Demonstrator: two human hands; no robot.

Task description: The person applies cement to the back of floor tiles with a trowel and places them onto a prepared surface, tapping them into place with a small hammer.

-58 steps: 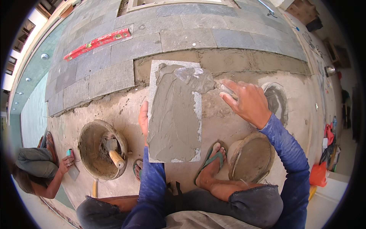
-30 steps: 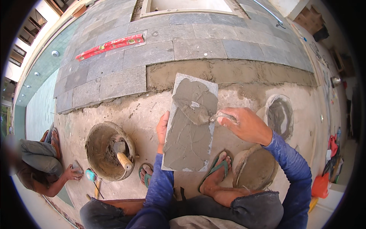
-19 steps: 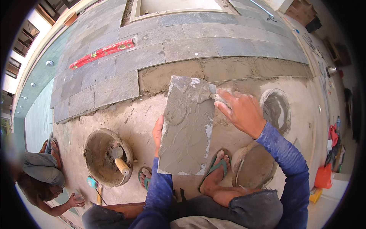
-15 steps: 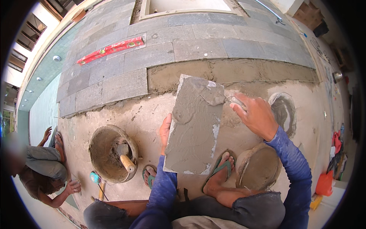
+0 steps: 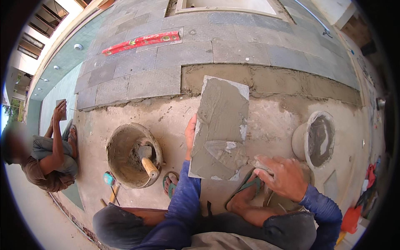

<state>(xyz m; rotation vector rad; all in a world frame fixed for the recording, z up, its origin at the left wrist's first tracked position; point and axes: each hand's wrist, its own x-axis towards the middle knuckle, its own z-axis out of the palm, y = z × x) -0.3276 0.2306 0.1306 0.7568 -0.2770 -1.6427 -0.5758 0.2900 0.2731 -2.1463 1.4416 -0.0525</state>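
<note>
My left hand [image 5: 191, 132] grips the left edge of a rectangular tile [image 5: 242, 89], its upper face coated with wet grey mortar. Only part of that hand shows; the rest is under the tile. In my right hand [image 5: 287, 177] is the handle of a trowel [image 5: 227, 152], the fingers closed round it. The mortar-smeared blade lies flat on the coating near the tile's lower end. Beyond the tile's far end runs a bed of mortar [image 5: 275, 81] beside the laid grey tiles [image 5: 154, 82], with a string line along its near edge.
A mortar bucket [image 5: 111, 160] with a wooden-handled trowel [image 5: 150, 167] stands left. Another bucket [image 5: 301, 139] is at right; a third lies behind my right hand. A red spirit level [image 5: 141, 42] rests on the tiles. A co-worker [image 5: 46, 156] crouches at far left, holding a small flat piece.
My right hand has drawn the trowel from the tile's far end down to its near end. The co-worker has raised both hands, now with a flat piece. My view has shifted slightly.
</note>
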